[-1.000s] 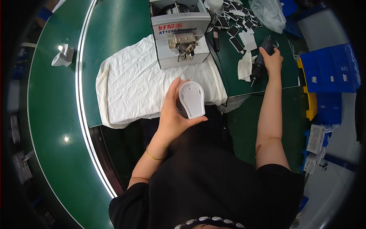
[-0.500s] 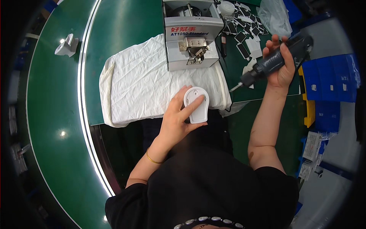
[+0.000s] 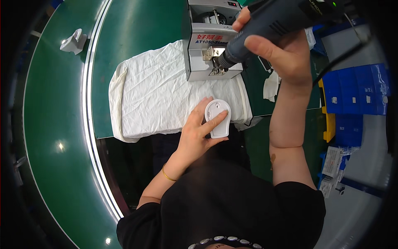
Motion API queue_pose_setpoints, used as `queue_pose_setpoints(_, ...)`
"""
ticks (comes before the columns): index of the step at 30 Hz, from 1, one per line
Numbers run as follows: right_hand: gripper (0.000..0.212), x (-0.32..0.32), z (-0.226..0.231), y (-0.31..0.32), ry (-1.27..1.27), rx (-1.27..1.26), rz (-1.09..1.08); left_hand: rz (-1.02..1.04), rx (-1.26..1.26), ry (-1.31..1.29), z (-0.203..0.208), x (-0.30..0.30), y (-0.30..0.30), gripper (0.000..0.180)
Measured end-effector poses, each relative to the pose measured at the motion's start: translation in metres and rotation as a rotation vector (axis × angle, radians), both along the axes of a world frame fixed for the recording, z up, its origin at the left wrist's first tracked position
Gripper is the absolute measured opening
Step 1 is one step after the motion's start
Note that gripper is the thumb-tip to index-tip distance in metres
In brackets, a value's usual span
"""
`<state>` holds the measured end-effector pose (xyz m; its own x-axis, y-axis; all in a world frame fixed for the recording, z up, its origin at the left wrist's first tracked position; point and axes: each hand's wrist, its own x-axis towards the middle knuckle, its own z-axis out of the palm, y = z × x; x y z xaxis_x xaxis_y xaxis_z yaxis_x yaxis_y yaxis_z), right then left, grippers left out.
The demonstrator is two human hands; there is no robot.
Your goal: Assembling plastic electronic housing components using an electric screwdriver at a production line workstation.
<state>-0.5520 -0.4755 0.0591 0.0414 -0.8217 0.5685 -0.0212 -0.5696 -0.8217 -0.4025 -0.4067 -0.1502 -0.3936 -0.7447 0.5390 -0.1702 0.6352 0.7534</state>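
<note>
Left hand (image 3: 194,136) grips white part (image 3: 221,130); right hand (image 3: 289,56) grips dark powered driver (image 3: 275,25), nose (image 3: 224,61) beyond its fingers (image 3: 242,20), apparently at grey machine (image 3: 197,64).

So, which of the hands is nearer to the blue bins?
Right. The right hand, gripping the driver, is left of the blue bins; the left hand, holding the white part, is farther left.

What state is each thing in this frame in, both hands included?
Left hand: closed around the white shell.
White shell: held hollow side up, one finger across it.
Right hand: wrapped around the electric screwdriver.
Electric screwdriver: raised, nose at the grey machine's front; contact unclear.
Machine display: lit red.
White cloth: spread out, wrinkled.
</note>
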Motion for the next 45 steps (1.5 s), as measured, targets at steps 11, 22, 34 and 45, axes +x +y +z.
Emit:
queue_pose_setpoints(11, 0.043, 0.005, -0.032, -0.038, -0.075, -0.05, -0.251, -0.016, 0.051, -0.005, 0.003, 0.001, 0.0, 0.078)
queue_pose_setpoints(22, 0.052, -0.007, -0.035, 0.057, 0.296, -0.076, -0.131, 0.017, 0.047, -0.002, 0.005, 0.003, 0.001, 0.075)
queue_pose_setpoints(34, 0.052, -0.006, -0.037, 0.062, 0.406, -0.044, -0.168, 0.018, 0.064, 0.015, 0.009, 0.002, 0.002, 0.072)
queue_pose_setpoints(45, 0.051, -0.007, -0.03, 0.062, 0.542, -0.008, -0.175, 0.001, 0.072, 0.027, 0.014, -0.001, 0.0, 0.072)
